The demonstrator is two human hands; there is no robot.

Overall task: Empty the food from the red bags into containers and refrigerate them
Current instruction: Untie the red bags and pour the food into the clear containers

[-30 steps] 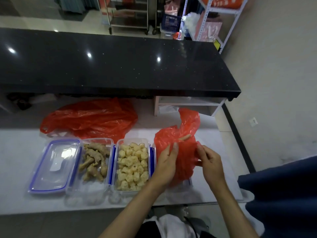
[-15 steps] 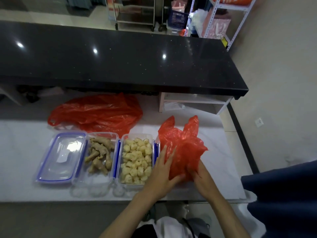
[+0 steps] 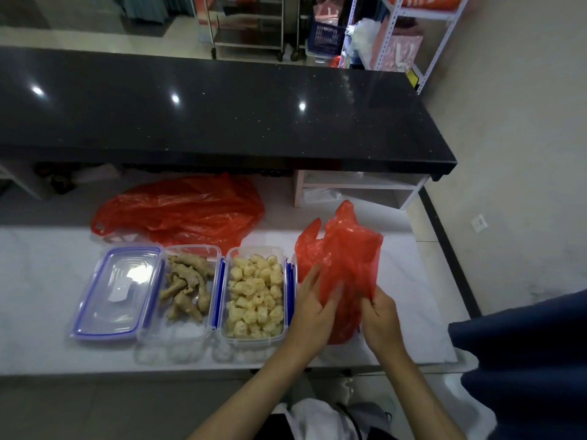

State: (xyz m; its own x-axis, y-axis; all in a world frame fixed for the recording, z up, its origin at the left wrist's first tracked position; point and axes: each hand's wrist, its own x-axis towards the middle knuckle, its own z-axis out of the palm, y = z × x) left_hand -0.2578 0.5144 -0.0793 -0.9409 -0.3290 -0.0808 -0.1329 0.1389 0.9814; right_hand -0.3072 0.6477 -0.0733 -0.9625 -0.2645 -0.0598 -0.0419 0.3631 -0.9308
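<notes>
We see the red bag [image 3: 341, 258] on the white counter [image 3: 38, 281], just right of the containers [image 3: 254, 293], standing roughly upright with its handles pointing up and away. Our left hand [image 3: 313, 315] lies against it, fingers straight; our right hand [image 3: 379, 319] pinches its lower edge, fingers curled.

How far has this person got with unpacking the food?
Two containers look filled: one with brownish pieces, one with pale yellow chunks. Both are uncovered; a lid lies beside them. A flattened red bag lies behind. In hand: the left hand rests on, and the right hand grips, a second red bag. Left: emptying it, lidding, refrigerating.
</notes>
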